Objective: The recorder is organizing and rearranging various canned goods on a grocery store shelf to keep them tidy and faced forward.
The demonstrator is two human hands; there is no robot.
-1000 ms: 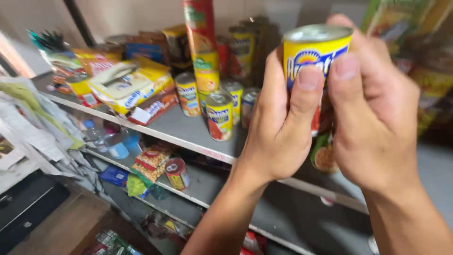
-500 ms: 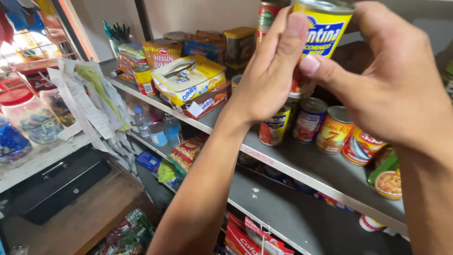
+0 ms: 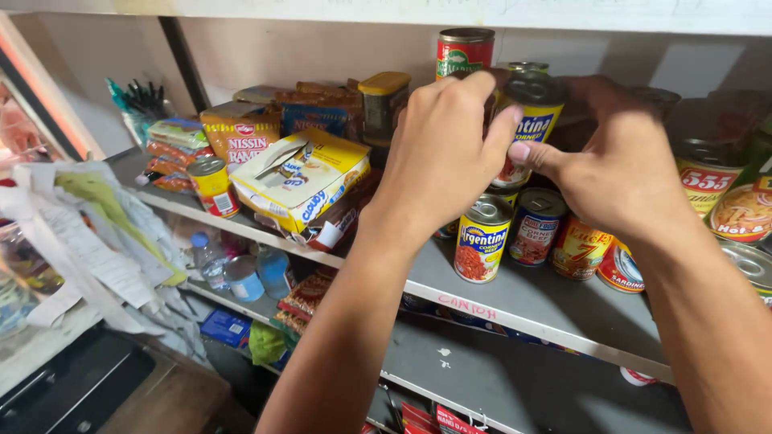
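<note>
Both of my hands hold one yellow-and-blue food can (image 3: 531,120) above the grey shelf (image 3: 515,301). My left hand (image 3: 442,157) wraps its left side and my right hand (image 3: 615,161) grips its right side. The can sits over other cans, resting on or just above them; I cannot tell which. Directly below stand a matching yellow can (image 3: 481,239) and a blue-and-red can (image 3: 535,227). A tall red can (image 3: 465,52) stands behind my left hand.
Left on the shelf lie an opened yellow box (image 3: 301,181), noodle packs (image 3: 241,133) and a small yellow can (image 3: 212,186). More cans (image 3: 708,189) crowd the right. Water bottles (image 3: 241,273) sit on the lower shelf. Papers (image 3: 88,233) hang at the left.
My hands have carried the yellow can away from the camera and down toward the shelf, onto the stack of cans. The view has shifted to face the shelf more squarely.
</note>
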